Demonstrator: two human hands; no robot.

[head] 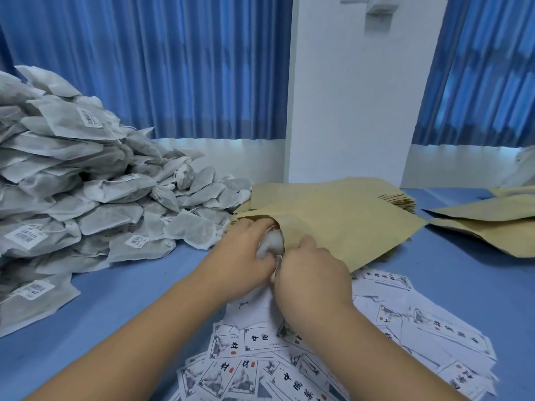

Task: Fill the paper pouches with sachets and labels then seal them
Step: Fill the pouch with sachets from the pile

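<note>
At your far left, a tall heap of sachets point(86, 180) slopes down onto the blue surface point(124, 290). They are soft, pillow-shaped bags of grey-white mesh, and several carry small white barcode stickers whose print is too blurred to read.

Your left grip point(243, 256) is curled round one white sachet point(272, 244), with its fingertips just inside the open mouth of a tan kraft-paper pouch point(333, 221). The sachet sits right at that mouth, between your two hands. Your right grip point(312, 273) pinches the near lip of the pouch, thumb on top of the matte paper; the fingers beneath are hidden. The pouch lies flat and slanted, its closed end pointing to the right.

Under your forearms lies a loose spread of labels point(260, 363). These are white rectangular slips with grey ink landscapes, thin corner frames, small red seals and black characters. Among the characters "中" and "国" can be read.

Behind the pouch, a stack of flat pouches point(399, 201) shows its serrated edges. At the right, more tan pouches point(492, 224) lie overlapping on the surface.
</note>
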